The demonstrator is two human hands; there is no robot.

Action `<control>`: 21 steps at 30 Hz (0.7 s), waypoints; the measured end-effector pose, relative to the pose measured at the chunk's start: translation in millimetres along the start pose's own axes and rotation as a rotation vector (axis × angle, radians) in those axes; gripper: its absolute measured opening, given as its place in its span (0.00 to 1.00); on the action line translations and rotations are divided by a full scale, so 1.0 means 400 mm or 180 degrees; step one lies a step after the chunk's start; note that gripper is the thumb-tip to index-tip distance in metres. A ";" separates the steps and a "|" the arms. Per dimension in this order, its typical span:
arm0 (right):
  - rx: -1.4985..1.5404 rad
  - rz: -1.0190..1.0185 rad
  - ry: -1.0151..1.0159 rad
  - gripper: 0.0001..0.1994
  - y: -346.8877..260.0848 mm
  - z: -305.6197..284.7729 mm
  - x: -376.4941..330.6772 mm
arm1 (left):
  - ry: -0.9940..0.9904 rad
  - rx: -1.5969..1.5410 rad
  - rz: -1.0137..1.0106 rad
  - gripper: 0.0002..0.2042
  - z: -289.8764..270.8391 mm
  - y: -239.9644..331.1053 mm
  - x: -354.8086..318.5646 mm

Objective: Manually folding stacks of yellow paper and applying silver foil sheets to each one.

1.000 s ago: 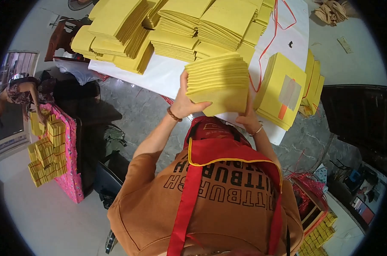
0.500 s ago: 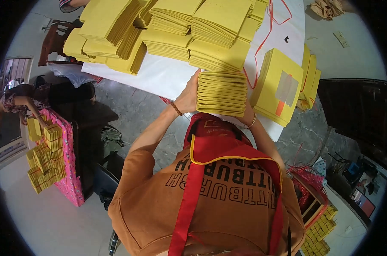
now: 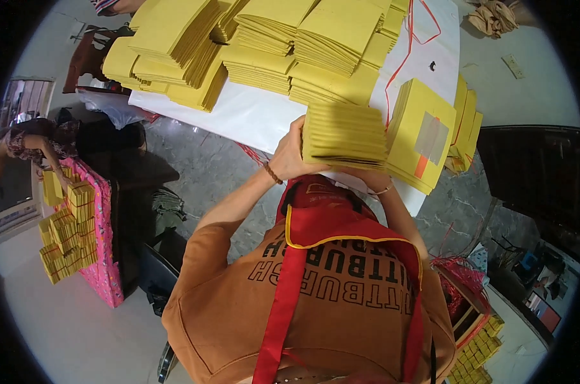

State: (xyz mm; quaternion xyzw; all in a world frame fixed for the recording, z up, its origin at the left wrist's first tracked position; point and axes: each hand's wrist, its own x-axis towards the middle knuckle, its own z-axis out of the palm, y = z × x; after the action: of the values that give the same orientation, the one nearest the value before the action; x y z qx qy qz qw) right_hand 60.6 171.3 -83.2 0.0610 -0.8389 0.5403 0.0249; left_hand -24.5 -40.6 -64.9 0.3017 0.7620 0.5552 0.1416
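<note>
Between my two hands is a thick bundle of yellow envelopes [image 3: 344, 136], held at the table's near edge with its layered edges facing up and slightly blurred. My left hand [image 3: 290, 153] grips the bundle's left side, a beaded bracelet on the wrist. At the lower right of the bundle, my right hand [image 3: 372, 180] supports it, most of its fingers hidden by the envelopes. Just right of the bundle lies another stack of yellow envelopes [image 3: 405, 147] with a grey and orange patch on top. Several larger piles of yellow envelopes [image 3: 331, 35] stand beyond.
Red string [image 3: 392, 73] trails over the white table [image 3: 238, 115]. At left, another person's arm [image 3: 50, 160] reaches to tied yellow bundles on a pink patterned table [image 3: 107, 256]. A dark chair [image 3: 158, 272] stands at my left. A tangle of red string [image 3: 459, 281] lies at right.
The bundle in my hands has shifted slightly right and tilted, now blurred and showing a dark gap along its near edge. My right hand has moved lower beneath it.
</note>
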 end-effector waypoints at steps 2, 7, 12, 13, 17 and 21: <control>0.1210 0.0579 0.0268 0.40 -0.048 -0.036 -0.007 | 0.0047 0.0131 0.0064 0.50 0.003 0.096 0.016; 0.3041 0.0762 0.0983 0.31 -0.056 -0.115 -0.033 | -0.0376 -0.0172 -0.0169 0.47 0.019 0.234 0.072; 0.5050 -0.0140 0.0685 0.32 0.041 -0.146 -0.107 | -0.1139 -0.1137 -0.0370 0.34 0.051 0.335 0.119; 0.5032 -0.0158 0.0731 0.32 0.015 -0.128 -0.159 | -0.1190 -0.1596 -0.0496 0.31 0.072 0.337 0.127; 0.4993 -0.0145 0.0826 0.32 -0.054 -0.157 -0.562 | -0.0988 -0.1958 -0.0646 0.24 0.126 0.359 0.141; 0.4990 -0.0167 0.0946 0.32 -0.056 -0.182 -0.652 | -0.0998 -0.1220 -0.0238 0.19 0.181 0.381 0.156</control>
State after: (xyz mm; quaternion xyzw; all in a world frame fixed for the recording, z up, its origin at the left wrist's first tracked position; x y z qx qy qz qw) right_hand 320.2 247.9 -60.7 0.0078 -0.2009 0.9746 0.0989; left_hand 12.9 83.7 59.6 0.3233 0.6222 0.6303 0.3332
